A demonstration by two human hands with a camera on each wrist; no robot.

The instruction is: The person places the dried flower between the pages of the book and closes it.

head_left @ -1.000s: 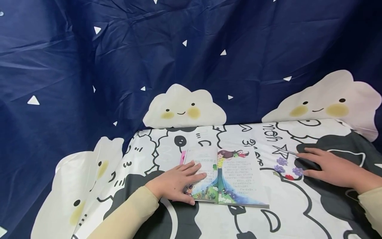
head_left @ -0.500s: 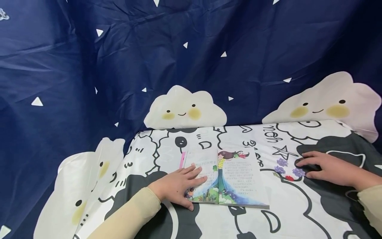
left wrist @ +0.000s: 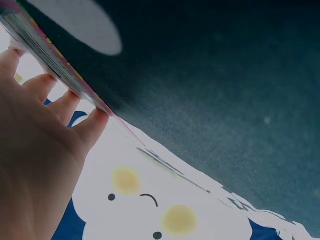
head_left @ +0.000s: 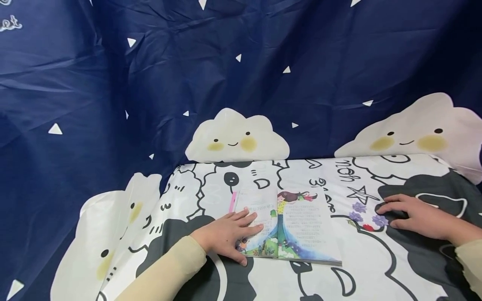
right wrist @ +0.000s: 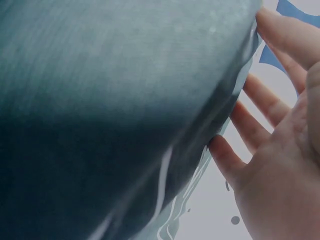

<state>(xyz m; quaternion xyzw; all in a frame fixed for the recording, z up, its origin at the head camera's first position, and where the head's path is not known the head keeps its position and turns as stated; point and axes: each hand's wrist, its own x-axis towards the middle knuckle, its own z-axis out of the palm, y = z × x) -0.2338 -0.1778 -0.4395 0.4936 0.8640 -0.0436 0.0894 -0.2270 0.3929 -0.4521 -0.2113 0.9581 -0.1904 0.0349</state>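
Observation:
An open picture book (head_left: 306, 225) lies on the patterned cloth in the head view, its two illustrated pages facing up. My left hand (head_left: 229, 235) rests with spread fingers across the lower part of its left page. In the left wrist view, fingertips of the left hand (left wrist: 42, 140) touch the edge of the book (left wrist: 60, 67). To the right, my right hand (head_left: 419, 216) rests on the cloth with loosely bent fingers, holding nothing. Small purple flowers (head_left: 379, 220) and a red flower (head_left: 368, 228) lie just left of its thumb. The right wrist view shows the right hand (right wrist: 280, 135) touching dark cloth (right wrist: 150, 120).
The black-and-white cloth (head_left: 286, 284) covers the table, with drawn shapes and letters. Behind it hangs a dark blue curtain (head_left: 211, 50) with white triangles and smiling clouds (head_left: 235, 138). A pink strip (head_left: 232, 202) sticks out at the book's left edge.
My right hand has drawn back slightly from the printed star, its fingers more bent. The left hand has slid slightly down the page. The head view has shifted a little.

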